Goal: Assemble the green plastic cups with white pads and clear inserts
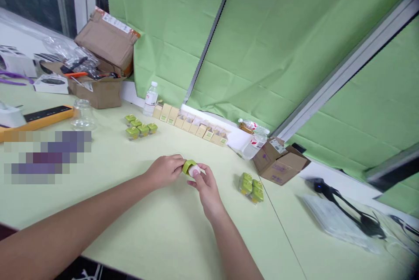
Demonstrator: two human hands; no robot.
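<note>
You are holding the piece in hand above the middle of the counter [173, 232]: your left hand [166, 170] is pinching a small green piece [187, 167], and your right hand [207, 187] is gripping a small white piece [196, 169] against it between thumb and fingers. This one is looking unfinished, though your fingers are hiding whether the two parts are joined. The left group of green-topped containers [143, 129] and the right group of green-topped containers [247, 187] are sitting apart from your hands, seemingly done, their lids on and something yellow showing through the clear sides. Along the far edge a row of small cartons [188, 123] is standing, several appearing open-topped; you are not seeing what they are holding. At far left a cardboard box [108, 93] is holding clear plastic wrapping [73, 55] and an orange-handled tool [76, 74]; at far right another cardboard box [278, 164] is standing with flaps open, its contents staying out of sight.
</note>
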